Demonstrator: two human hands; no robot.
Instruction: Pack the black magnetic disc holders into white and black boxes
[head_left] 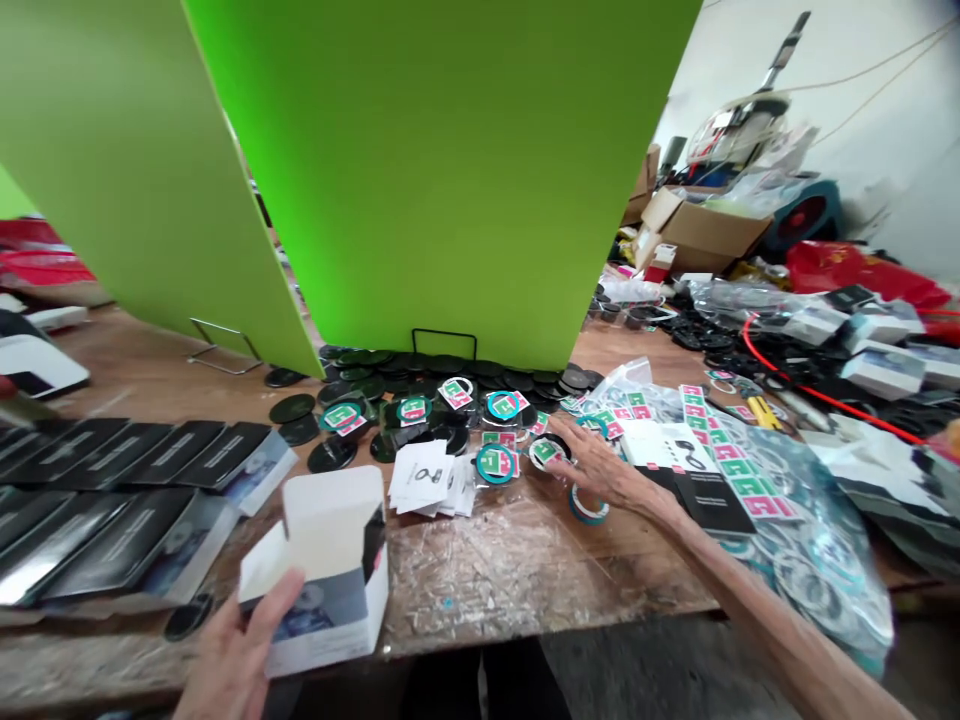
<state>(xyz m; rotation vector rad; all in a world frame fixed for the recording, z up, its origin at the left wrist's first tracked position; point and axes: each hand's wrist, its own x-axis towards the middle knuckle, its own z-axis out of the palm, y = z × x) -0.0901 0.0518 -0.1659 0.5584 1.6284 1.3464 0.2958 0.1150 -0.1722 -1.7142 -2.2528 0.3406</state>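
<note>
An open white and grey box (pixel 326 590), its flaps raised, is in my left hand (pixel 244 630) near the table's front edge. The thumb lies over the box's side. My right hand (pixel 592 465) reaches over the table, its fingers at a white ring with a green and pink card (pixel 547 452). Whether the fingers grip the ring is hard to make out. Just below that hand lies a teal and white ring (pixel 589 505). A teal ring on a card (pixel 496 462) is to its left, beside a stack of white leaflets (pixel 431 478). Black discs (pixel 332 452) lie behind.
Rows of black-topped boxes (pixel 135 530) fill the left side. Green panels (pixel 450 180) stand at the back on wire stands (pixel 444 333). On the right are a plastic bag of rings (pixel 817 560), sticker strips (pixel 731 455), yellow-handled pliers (pixel 761 410) and a red hose (pixel 825 392).
</note>
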